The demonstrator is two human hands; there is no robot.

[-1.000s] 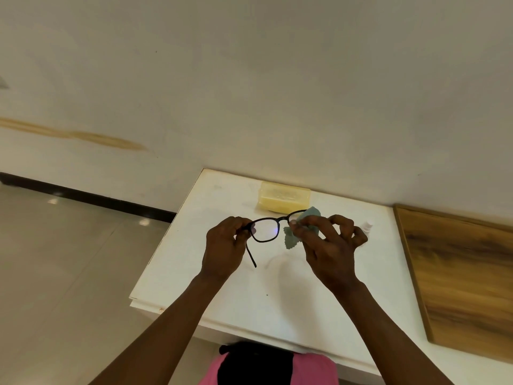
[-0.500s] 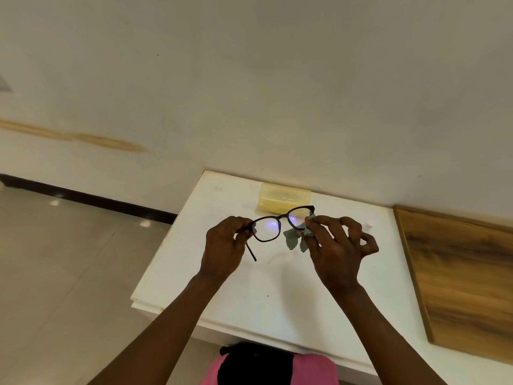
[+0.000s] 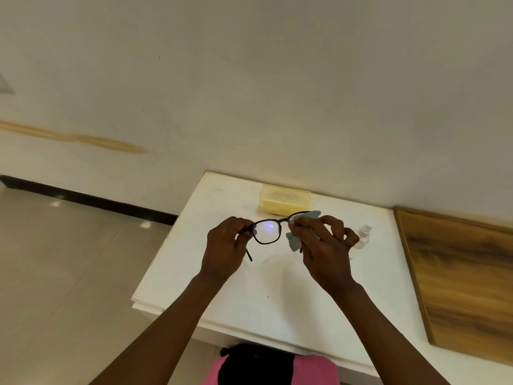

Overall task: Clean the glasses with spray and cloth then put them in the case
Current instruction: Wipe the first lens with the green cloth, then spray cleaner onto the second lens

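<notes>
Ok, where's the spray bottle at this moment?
In the head view the spray bottle stands on the white table, right of centre, just beyond the right hand, partly hidden by its fingers, with the wooden panel further right.

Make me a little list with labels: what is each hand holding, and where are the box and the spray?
left hand: holds the black glasses by their left end, above the table
right hand: pinches the green cloth over the right lens
yellow case: on the white table, at the back near the wall, closed
spray bottle: on the table, partly hidden behind the right hand
glasses in case: not yet
</notes>
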